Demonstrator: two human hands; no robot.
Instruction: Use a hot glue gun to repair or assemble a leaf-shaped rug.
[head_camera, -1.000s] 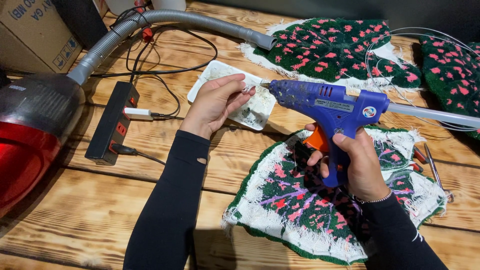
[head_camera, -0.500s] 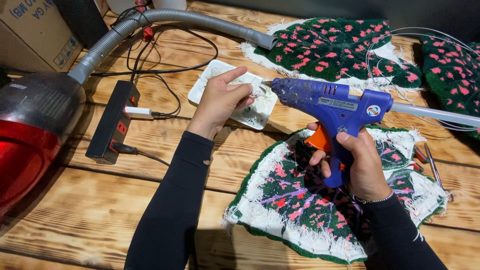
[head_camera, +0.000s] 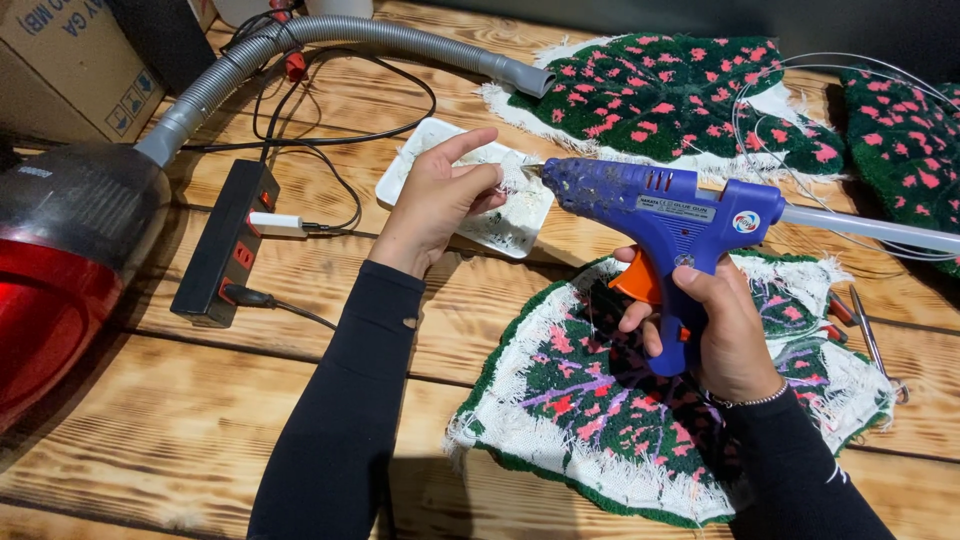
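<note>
The right hand (head_camera: 715, 325) grips the handle of a blue plastic glue gun (head_camera: 665, 215) above a fuzzy green-and-pink tufted piece (head_camera: 560, 400) on the plank worktop (head_camera: 180, 420), while the left hand (head_camera: 445, 195) pinches at its nozzle tip over a white tray (head_camera: 515, 225).

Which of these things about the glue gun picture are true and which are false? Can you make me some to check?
1. The right hand holds a blue glue gun. True.
2. The left hand is at the glue gun's nozzle, above a white tray. True.
3. The glue gun's trigger is green. False: it is orange.
4. The tufted piece under the right hand is green with pink spots and a white edge. True.
5. The grey hose joins a yellow vacuum cleaner. False: the vacuum cleaner is red and black.
</note>
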